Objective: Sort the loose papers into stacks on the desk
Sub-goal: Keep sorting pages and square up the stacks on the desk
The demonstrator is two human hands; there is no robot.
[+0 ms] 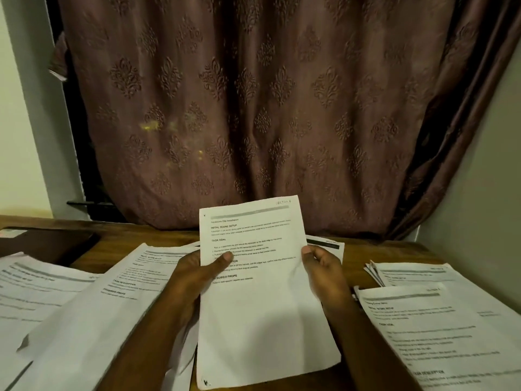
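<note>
White printed sheet [262, 277], creased corner.

Both hands raised side by side, forearms angled inward. Left hand [194, 273] pinches a sheet's left edge, thumb on front. Right hand [324, 268] grips the opposite edge, fingers curled.

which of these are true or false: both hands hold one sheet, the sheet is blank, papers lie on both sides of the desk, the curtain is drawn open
1. Both the left hand and the right hand hold the sheet: true.
2. The sheet is blank: false, its upper half carries printed text.
3. Papers lie on the desk to the left and right: true.
4. The curtain is drawn open: false, it hangs closed behind the desk.
</note>
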